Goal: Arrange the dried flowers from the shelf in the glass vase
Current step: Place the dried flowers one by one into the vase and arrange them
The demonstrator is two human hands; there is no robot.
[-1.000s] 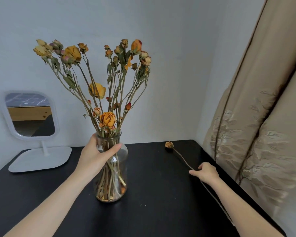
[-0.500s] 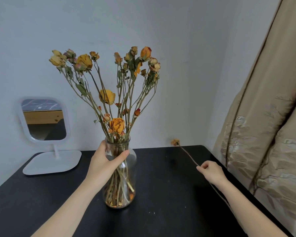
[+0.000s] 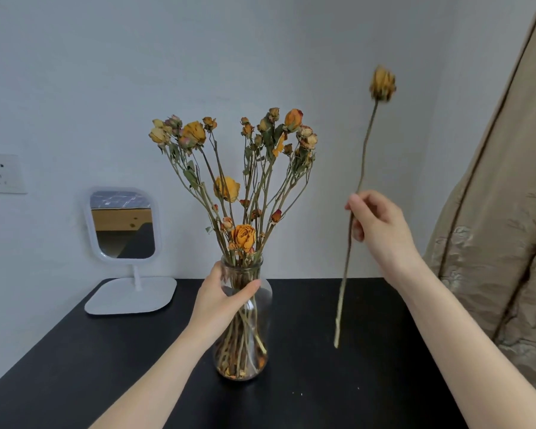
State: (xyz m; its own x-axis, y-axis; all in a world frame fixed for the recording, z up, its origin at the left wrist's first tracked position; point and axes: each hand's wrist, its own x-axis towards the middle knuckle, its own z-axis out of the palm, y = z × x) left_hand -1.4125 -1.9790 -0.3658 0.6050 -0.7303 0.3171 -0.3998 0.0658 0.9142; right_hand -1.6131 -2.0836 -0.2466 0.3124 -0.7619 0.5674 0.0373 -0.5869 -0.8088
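— Dried flowers (image 3: 239,181): where are they, and how many?
— One bunch stands upright in one glass vase (image 3: 265,308) on the black bench (image 3: 322,391). The stems overlap too much to count. One more flower (image 3: 383,85) is in the air to the right of the vase, apart from it, its head blurred.
— The hands?
— Left hand (image 3: 220,301), fingers curled round the vase neck. Right hand (image 3: 381,230), fingers pinching the single stem midway.
— Around them?
— One white mirror (image 3: 123,224), one wall socket (image 3: 2,173) cut off at the left edge, and a curtain (image 3: 502,227) cut off at the right.
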